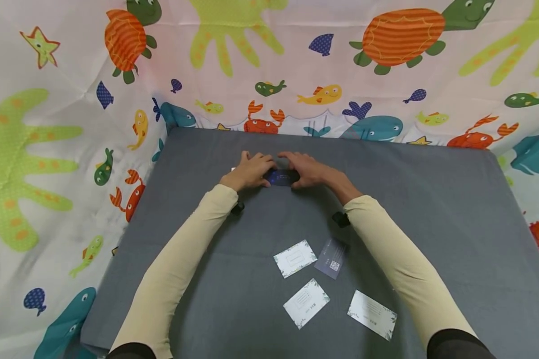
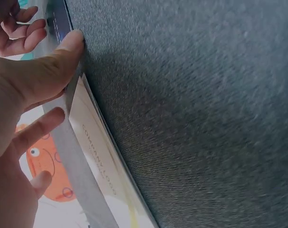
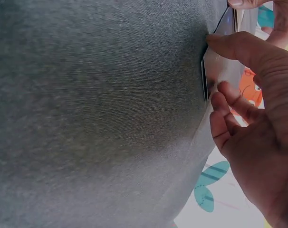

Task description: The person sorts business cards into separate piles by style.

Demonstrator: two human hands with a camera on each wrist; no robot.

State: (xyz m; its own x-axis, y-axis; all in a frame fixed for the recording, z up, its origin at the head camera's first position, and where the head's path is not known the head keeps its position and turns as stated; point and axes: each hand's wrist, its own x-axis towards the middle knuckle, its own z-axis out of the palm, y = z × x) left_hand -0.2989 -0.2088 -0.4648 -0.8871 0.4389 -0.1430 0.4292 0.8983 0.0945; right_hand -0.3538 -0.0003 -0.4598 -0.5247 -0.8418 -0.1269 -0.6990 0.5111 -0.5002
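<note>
Dark card (image 1: 283,177) spans hand to hand along its long axis; neither's nearer! Left hand (image 1: 252,172) pinches one end; right hand (image 1: 310,170), the other!

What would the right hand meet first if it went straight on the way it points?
Likely the far dark card, then the left hand beyond it; depth at the card's edge is unclear.

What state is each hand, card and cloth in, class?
Dark blue business card: gripped both ends
Left hand: gripping that card
Right hand: gripping that card
White company-logo cards: stacked flat
QR-code business card: flat, code up
Upper white business card: flat
Lower-middle white business card: flat
Lower-right white business card: flat
Gray table cover: spread
Sea-creature backdrop: hanging, creased
</note>
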